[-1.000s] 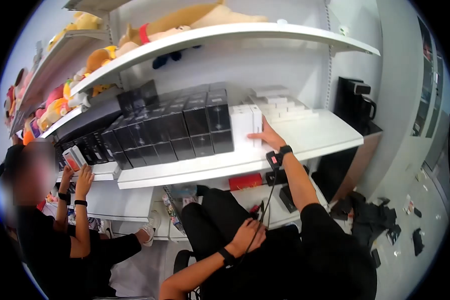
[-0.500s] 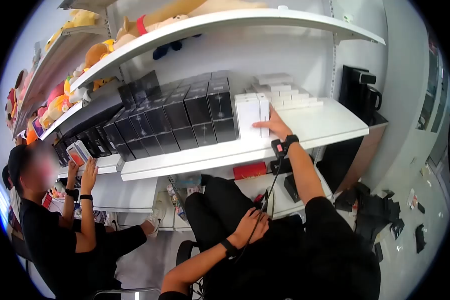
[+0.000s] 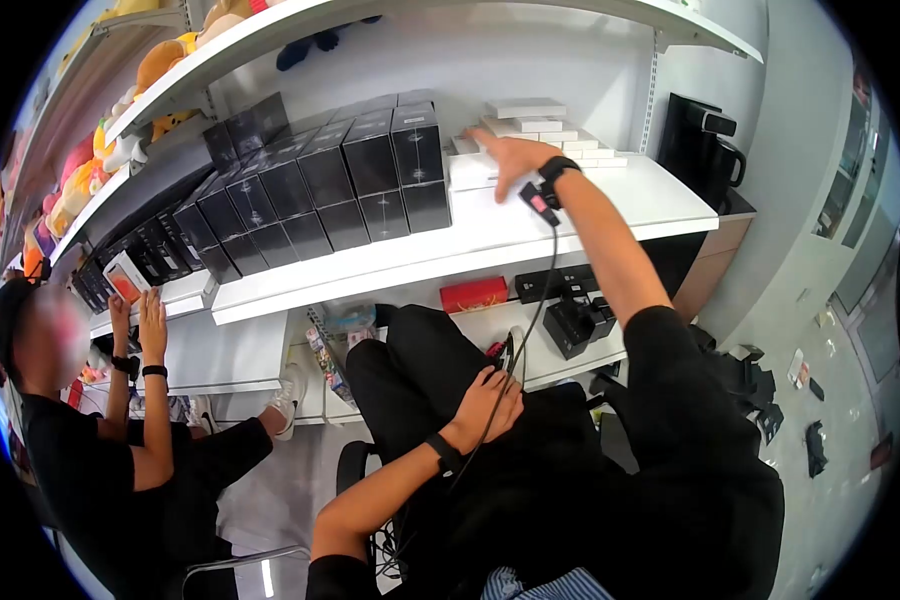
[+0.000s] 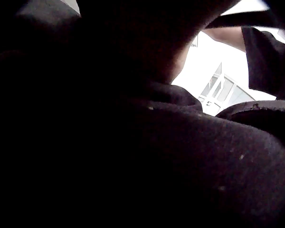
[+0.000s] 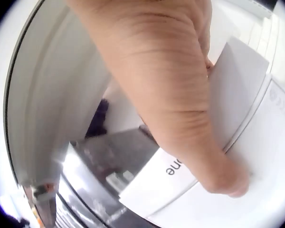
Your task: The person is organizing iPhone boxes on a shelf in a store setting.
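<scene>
My right hand [image 3: 520,160] is spread over white boxes [image 3: 470,178] that lie low on the shelf, right of the black boxes. Its fingers reach out to the left across their top, and the thumb points down at their front. In the right wrist view, the thumb [image 5: 223,178] rests against the white box faces, which meet at a seam; part of a printed word, "one", shows. My left hand [image 3: 485,410] lies relaxed on my lap, with a cable running across it. The left wrist view is mostly dark cloth.
Rows of black boxes [image 3: 320,180] stand to the left on the white shelf [image 3: 610,205]. Flat white boxes [image 3: 540,125] are stacked behind my right hand. A black coffee machine [image 3: 695,145] stands at right. Another person [image 3: 80,430] at left holds a white box [image 3: 125,278].
The white boxes stood upright in my right hand's grip; now they lie low. The hand has opened out over them, fingers stretched leftward. The head view has shifted; my left hand stays on the lap.
</scene>
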